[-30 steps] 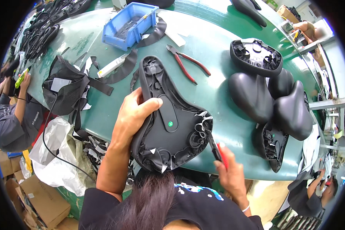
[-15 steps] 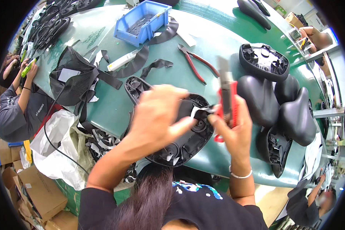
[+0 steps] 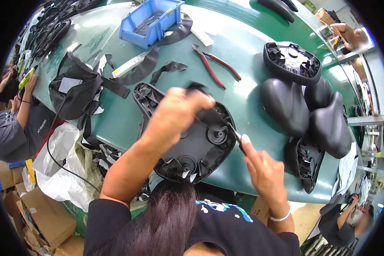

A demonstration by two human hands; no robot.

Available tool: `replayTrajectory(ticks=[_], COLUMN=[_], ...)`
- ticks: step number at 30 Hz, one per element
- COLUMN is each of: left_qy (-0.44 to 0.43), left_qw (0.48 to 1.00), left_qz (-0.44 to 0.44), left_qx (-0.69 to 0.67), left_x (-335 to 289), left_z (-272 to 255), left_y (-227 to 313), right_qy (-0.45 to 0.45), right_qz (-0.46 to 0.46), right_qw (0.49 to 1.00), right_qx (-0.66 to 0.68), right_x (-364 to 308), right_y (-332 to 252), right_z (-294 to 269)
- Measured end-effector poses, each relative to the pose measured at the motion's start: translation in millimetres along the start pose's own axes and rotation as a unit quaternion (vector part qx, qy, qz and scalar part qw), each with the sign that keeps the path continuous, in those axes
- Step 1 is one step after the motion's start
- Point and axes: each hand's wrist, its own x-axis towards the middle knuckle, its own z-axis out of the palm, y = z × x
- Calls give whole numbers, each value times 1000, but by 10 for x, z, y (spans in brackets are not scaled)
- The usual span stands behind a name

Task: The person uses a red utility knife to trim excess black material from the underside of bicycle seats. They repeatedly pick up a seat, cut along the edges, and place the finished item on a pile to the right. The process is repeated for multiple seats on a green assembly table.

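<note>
An upturned black bicycle saddle (image 3: 192,147) lies on the table before me, its hollow underside facing up. My left hand (image 3: 173,113) is closed over its far half and grips a black strip of material (image 3: 212,118) that is drawn toward the right rim. Part of the strip is smeared by motion above my fingers. At the saddle's right rim my right hand (image 3: 264,173) is closed, its index finger stretched along a utility knife (image 3: 239,137). Only a thin dark edge of the knife shows against the strip's end; its handle is hidden in the hand.
Red-handled pincers (image 3: 215,66) lie beyond the saddle, near a blue bin (image 3: 151,23) and black offcuts (image 3: 168,70). Several finished saddles (image 3: 283,109) crowd the right side. A black mesh bag (image 3: 74,87) sits at left. People work at both sides.
My right hand has moved down, with the knife turned from blade-up to low by the saddle's rim. My left hand has shifted slightly left and pulls the strip taut.
</note>
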Motion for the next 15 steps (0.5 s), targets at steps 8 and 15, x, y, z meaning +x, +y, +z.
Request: replayTrajectory(ticks=[8, 15], left_qy=[-27, -22], left_qw=[961, 728], left_qz=[203, 282], left_qx=[185, 624], left_x=[-75, 178], left_z=[-10, 65], left_y=[-74, -50], right_qy=[24, 58], right_qz=[70, 49], right_qw=[995, 983], right_qx=[65, 168], right_x=[-12, 177], right_y=[-150, -22], right_z=[64, 126])
